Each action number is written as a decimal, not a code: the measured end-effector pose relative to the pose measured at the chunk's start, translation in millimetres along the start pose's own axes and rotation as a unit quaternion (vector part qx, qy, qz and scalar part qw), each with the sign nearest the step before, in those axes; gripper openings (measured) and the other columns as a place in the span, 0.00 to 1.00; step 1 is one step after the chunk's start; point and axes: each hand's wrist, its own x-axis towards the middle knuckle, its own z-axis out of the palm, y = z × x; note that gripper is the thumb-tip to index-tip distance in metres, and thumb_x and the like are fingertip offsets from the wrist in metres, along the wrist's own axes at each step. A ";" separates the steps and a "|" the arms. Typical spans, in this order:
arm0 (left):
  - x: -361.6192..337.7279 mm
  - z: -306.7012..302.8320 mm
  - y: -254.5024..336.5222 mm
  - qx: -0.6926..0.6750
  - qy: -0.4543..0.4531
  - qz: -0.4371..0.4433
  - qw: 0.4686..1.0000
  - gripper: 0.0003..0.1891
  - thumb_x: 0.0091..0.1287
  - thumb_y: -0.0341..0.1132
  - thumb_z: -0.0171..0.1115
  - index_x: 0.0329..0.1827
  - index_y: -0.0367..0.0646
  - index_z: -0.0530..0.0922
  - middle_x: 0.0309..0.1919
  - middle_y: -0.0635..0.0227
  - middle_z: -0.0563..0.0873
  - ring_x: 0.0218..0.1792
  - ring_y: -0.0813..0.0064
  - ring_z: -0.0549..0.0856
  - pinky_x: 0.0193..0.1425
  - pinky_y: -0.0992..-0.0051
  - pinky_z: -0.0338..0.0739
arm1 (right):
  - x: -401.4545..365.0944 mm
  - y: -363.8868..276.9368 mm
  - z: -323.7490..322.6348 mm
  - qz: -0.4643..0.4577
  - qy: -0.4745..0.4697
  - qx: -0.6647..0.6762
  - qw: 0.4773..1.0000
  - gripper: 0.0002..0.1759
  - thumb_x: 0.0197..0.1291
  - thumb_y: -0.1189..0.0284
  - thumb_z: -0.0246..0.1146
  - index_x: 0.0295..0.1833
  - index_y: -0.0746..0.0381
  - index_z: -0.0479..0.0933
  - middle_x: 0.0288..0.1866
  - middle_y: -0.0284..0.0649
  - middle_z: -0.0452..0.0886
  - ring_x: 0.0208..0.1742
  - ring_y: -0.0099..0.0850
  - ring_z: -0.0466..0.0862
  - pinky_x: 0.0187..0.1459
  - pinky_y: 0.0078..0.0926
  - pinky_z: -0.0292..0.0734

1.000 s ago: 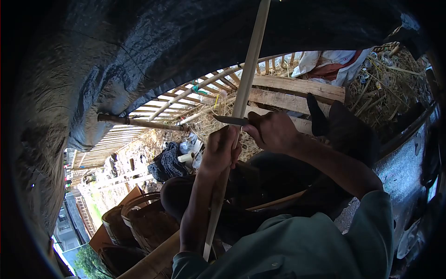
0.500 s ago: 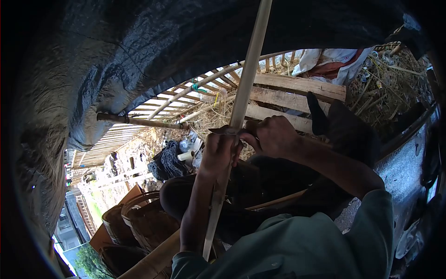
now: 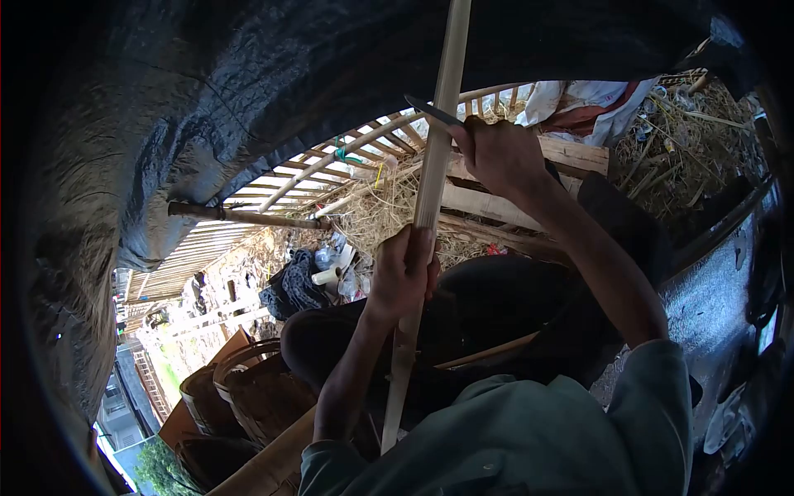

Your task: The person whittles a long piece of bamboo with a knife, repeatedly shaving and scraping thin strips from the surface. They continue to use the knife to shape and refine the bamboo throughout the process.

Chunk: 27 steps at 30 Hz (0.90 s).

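A long pale bamboo strip [image 3: 437, 178] runs from the top of the head view down across my lap. My left hand [image 3: 401, 273] is wrapped round it near the middle. Farther up, my right hand [image 3: 502, 155] is closed on a knife, its handle hidden in the fist. The dark knife blade [image 3: 432, 110] lies across the strip, its tip jutting out to the left. The strip's lower end passes beside my left forearm.
Woven baskets [image 3: 265, 388] and a thick bamboo pole [image 3: 281, 450] are at lower left. Wooden planks [image 3: 496, 201] and dry straw [image 3: 695, 140] lie ahead. A bamboo slat fence [image 3: 322, 169] stands beneath a dark tarp [image 3: 248, 74]. A dark patterned cloth [image 3: 295, 283] lies left of my knee.
My right hand and the knife have moved up along the strip, away from my left hand. The left hand keeps its grip, slightly lower, and the strip has tilted a little.
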 end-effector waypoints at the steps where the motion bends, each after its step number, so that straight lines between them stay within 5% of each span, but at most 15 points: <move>1: -4.5 4.7 3.8 -0.023 -0.005 -0.012 1.000 0.17 0.75 0.40 0.42 0.32 0.38 0.72 0.13 0.71 0.71 0.12 0.83 0.71 0.14 0.81 0.65 | 8.1 5.7 -7.9 -0.011 0.016 -0.008 1.000 0.25 0.70 0.55 0.47 0.27 0.61 0.75 0.11 0.42 0.73 0.14 0.40 0.79 0.15 0.34 0.73; 6: -1.4 -5.8 -10.5 -0.050 0.000 -0.012 0.999 0.16 0.74 0.41 0.44 0.31 0.39 0.71 0.12 0.71 0.71 0.10 0.84 0.69 0.12 0.81 0.62 | -0.2 10.3 13.3 -0.004 0.035 0.032 0.999 0.28 0.69 0.53 0.47 0.26 0.62 0.77 0.13 0.43 0.76 0.16 0.41 0.80 0.19 0.38 0.76; 12: -4.9 -16.7 -13.0 -0.119 -0.009 -0.081 0.990 0.12 0.71 0.38 0.53 0.32 0.38 0.72 0.12 0.72 0.73 0.10 0.85 0.72 0.13 0.82 0.66 | -11.5 -11.8 -6.2 -0.026 -0.050 0.054 0.997 0.25 0.68 0.53 0.50 0.29 0.62 0.77 0.12 0.43 0.75 0.15 0.40 0.80 0.18 0.36 0.75; 18: -2.7 -23.9 -14.8 -0.053 -0.030 -0.038 0.997 0.08 0.66 0.32 0.60 0.32 0.38 0.73 0.16 0.73 0.76 0.12 0.86 0.74 0.13 0.83 0.66 | -41.1 -33.3 -6.6 -0.098 -0.095 0.116 0.984 0.21 0.66 0.58 0.54 0.30 0.65 0.75 0.14 0.43 0.74 0.16 0.40 0.79 0.19 0.36 0.73; 27: 1.0 -23.8 -22.5 -0.142 -0.024 -0.020 0.989 0.07 0.68 0.32 0.57 0.35 0.36 0.73 0.21 0.69 0.80 0.15 0.86 0.76 0.17 0.83 0.68 | -37.3 -33.9 2.5 -0.101 -0.089 0.134 0.982 0.23 0.66 0.56 0.54 0.29 0.65 0.76 0.13 0.44 0.75 0.16 0.40 0.80 0.19 0.35 0.75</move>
